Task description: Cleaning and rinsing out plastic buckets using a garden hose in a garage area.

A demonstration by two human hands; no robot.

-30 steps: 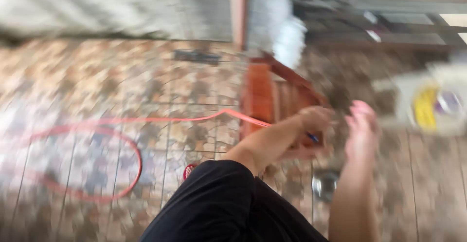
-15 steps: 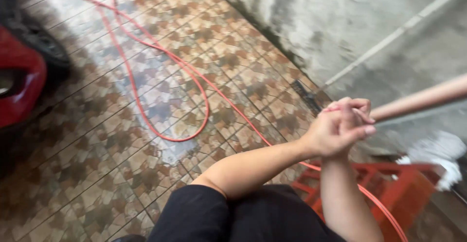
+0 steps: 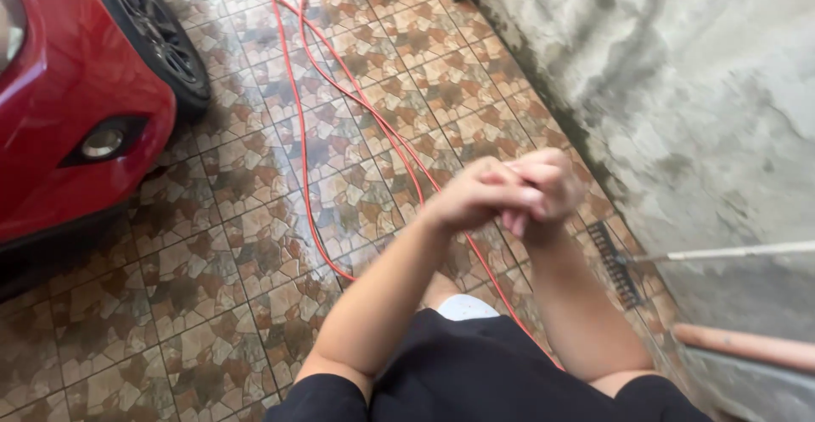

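I see my left hand (image 3: 475, 194) and right hand (image 3: 548, 186) pressed together in front of me, fingers curled around each other, holding nothing I can make out. Below them an orange hose (image 3: 304, 133) snakes over the wet tiled floor (image 3: 212, 269), between a red car (image 3: 68, 108) and the wall (image 3: 696, 99).
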